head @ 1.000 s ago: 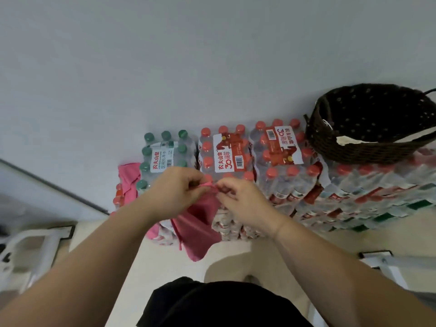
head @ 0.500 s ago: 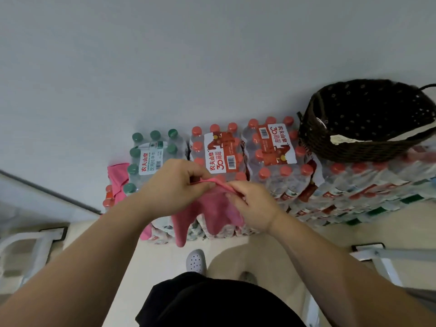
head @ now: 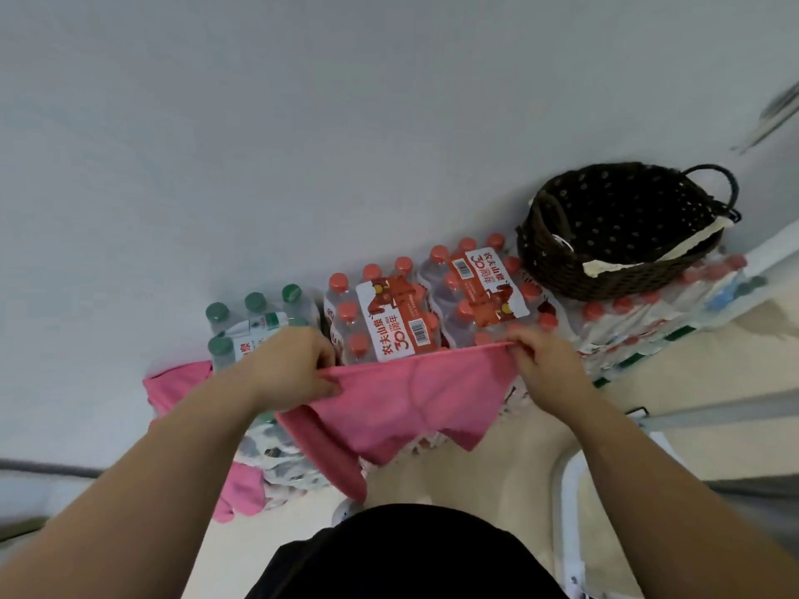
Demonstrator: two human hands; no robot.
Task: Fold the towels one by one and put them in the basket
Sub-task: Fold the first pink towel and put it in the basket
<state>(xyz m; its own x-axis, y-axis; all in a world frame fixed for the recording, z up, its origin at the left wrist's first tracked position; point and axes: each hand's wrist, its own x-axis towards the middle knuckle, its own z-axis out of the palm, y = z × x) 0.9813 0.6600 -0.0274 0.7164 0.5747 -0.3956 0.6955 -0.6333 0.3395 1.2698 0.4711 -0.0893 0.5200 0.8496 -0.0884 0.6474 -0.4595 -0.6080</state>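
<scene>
A pink towel (head: 410, 404) is spread across the middle of the frame, held in the air by its top edge in front of stacked packs of bottled water. The left hand (head: 298, 365) pinches the towel's upper left corner, with its fingers curled round the hem. The right hand (head: 544, 356) pinches the upper right corner in the same way. The top edge runs taut between them and rises slightly toward the right.

Below that edge the cloth hangs loose (a soft crease curves down its middle). Its lower left part is doubled into a darker flap that reaches toward the person's black garment (head: 410, 555) at the bottom centre.

Behind the towel stand two red-capped bottle packs (head: 389, 322) with red-and-white labels, and left of them is a green-capped bottle pack (head: 255, 309). More pink towels (head: 173, 386) lie heaped at the left end of the stack, partly hidden by the left forearm, and some of the pink cloth hangs down the side of the packs.

The dark wicker basket (head: 562, 270) sits in the upper right of the frame on further shrink-wrapped packs, well apart from the held towel. A cream strip of lining shows along its near rim and a loop handle juts from its right side (its dark inside is hard to read). A pale wall (head: 302, 144) fills the upper half, and beige floor (head: 454, 477) shows below the towel. A white frame (head: 566, 490) stands at the lower right.
</scene>
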